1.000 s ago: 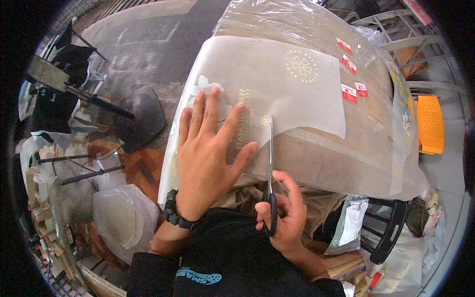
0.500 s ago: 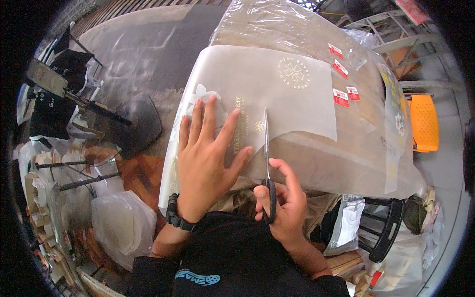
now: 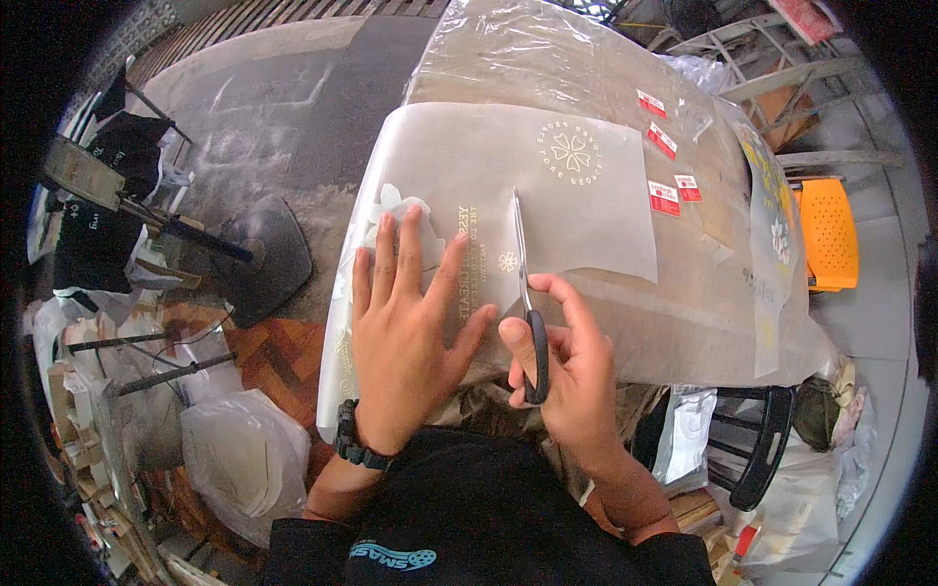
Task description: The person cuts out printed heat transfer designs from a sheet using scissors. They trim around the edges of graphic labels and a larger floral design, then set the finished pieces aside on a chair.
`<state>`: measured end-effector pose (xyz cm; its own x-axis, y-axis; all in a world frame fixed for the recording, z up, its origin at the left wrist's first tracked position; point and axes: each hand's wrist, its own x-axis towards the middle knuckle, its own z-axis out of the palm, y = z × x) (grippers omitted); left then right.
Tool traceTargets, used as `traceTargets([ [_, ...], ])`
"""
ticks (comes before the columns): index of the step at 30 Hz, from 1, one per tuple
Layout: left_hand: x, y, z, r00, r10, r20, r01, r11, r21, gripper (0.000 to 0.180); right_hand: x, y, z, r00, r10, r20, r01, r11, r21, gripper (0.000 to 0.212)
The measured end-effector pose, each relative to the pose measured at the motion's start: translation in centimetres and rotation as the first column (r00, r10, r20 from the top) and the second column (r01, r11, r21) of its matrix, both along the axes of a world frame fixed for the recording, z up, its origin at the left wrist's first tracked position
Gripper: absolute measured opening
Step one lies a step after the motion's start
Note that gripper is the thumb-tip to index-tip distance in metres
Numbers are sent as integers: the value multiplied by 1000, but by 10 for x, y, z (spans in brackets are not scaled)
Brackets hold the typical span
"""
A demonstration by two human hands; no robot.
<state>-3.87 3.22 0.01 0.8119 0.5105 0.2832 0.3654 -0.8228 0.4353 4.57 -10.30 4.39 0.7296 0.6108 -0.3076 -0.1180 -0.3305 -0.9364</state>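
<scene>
My left hand [image 3: 405, 337] lies flat with fingers spread on a translucent sheet [image 3: 606, 230] with pale gold print, holding it against the tabletop. Beneath its fingertips is a printed white flower [image 3: 396, 205]. Black-handled scissors [image 3: 522, 269] are in my right hand [image 3: 576, 376], thumb and fingers in the loops. Their blades point away from me and sit at the sheet, just right of a small gold flower mark [image 3: 507, 262]. A curved cut edge runs from the blades to the sheet's right corner. How far the blades are parted cannot be made out.
Clear plastic covers the table [image 3: 684, 342], with several red-and-white labels [image 3: 664, 198] at its right. An orange perforated plastic seat [image 3: 829, 234] stands beyond the right edge. A black chair [image 3: 757, 449] is near right; a dark stand base [image 3: 264, 259] and plastic-wrapped goods [image 3: 244, 454] are left.
My right hand and the scissors have moved a little farther away from me along the sheet. My left hand keeps its place on it. The whole view has shifted slightly.
</scene>
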Motion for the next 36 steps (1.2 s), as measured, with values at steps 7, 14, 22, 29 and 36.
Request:
traceTargets([
  [7, -1, 1, 4, 1000, -12, -9, 12, 1000, -21, 61, 25, 25, 0, 997, 8, 74, -5, 999, -36, 53],
  [14, -1, 0, 2, 999, 1, -52, 0, 1000, 15, 63, 95, 82, 0, 969, 55, 241, -60, 998, 11, 51],
  [22, -1, -1, 6, 1000, -10, -23, 10, 1000, -24, 63, 119, 31, 9, 529, 340, 777, -49, 927, -373, 57],
  [29, -9, 12, 5, 992, -105, -67, 106, 994, 20, 65, 66, -91, -1, 407, 496, 767, -179, 867, -465, 63],
  [36, -29, 55, 22, 782, -622, 35, 612, 757, -230, 35, 85, -196, 7, 545, 421, 725, 12, 861, -509, 66],
])
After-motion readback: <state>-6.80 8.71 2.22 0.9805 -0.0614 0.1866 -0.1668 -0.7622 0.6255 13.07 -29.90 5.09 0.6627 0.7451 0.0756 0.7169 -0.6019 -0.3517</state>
